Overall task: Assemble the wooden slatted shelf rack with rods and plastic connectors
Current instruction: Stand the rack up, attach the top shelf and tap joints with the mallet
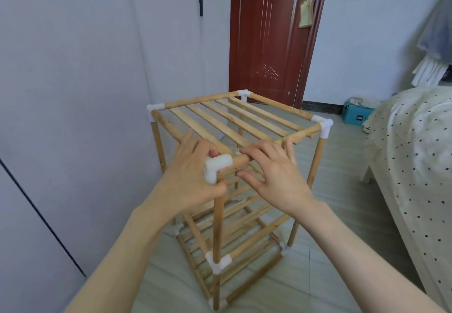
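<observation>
We see the rack (pixel 227 166) upright on the floor (pixel 342 190) left of the bed (pixel 415 153), our left hand (pixel 193 178) gripping its near top connector (pixel 216 167), our right hand (pixel 274 175) curled round the rod (pixel 241 160) beside it

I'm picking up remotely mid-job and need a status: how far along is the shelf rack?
Mostly built: the rack stands upright with its top slatted shelf and lower shelves in place, and white connectors at the corners in view. In hand: the left hand grips the near top corner connector, and the right hand holds the front top rod. Left: apparently seating this corner.
</observation>
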`<state>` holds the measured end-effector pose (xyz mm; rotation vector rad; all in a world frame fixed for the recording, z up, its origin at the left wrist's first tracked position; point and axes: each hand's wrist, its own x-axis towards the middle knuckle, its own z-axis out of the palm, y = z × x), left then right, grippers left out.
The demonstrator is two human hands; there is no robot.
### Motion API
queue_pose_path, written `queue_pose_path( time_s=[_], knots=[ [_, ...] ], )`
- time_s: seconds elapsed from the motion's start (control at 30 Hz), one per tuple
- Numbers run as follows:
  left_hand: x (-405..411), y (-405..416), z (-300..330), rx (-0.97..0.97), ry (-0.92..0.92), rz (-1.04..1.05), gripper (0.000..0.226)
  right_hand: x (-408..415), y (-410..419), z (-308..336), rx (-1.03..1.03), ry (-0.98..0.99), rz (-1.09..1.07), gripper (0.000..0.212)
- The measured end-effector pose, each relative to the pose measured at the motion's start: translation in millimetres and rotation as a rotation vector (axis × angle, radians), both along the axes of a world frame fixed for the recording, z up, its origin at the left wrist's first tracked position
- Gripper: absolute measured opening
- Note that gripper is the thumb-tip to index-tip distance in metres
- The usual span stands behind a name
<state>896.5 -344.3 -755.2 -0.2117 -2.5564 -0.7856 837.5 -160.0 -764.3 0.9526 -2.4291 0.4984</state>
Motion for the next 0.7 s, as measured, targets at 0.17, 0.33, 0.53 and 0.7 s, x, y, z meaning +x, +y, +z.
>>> queue_pose_path(
  time_s=[0.17,0.33,0.53,0.7],
  knots=[
    [6,-23,-1,0.075,-0.001,0.048,0.040,-5,-19,1,0.052,0.029,0.058,0.037],
    [9,-25,-4,0.158,0.000,0.051,0.040,-8,-25,1,0.072,0.063,0.072,0.035],
    [8,-37,-14,0.205,0.034,0.082,0.045,-3,-38,1,0.100,0.063,0.029,0.043],
    [11,-42,-13,0.227,0.023,0.007,0.035,-5,-40,1,0.085,0.069,0.027,0.035]
  ],
)
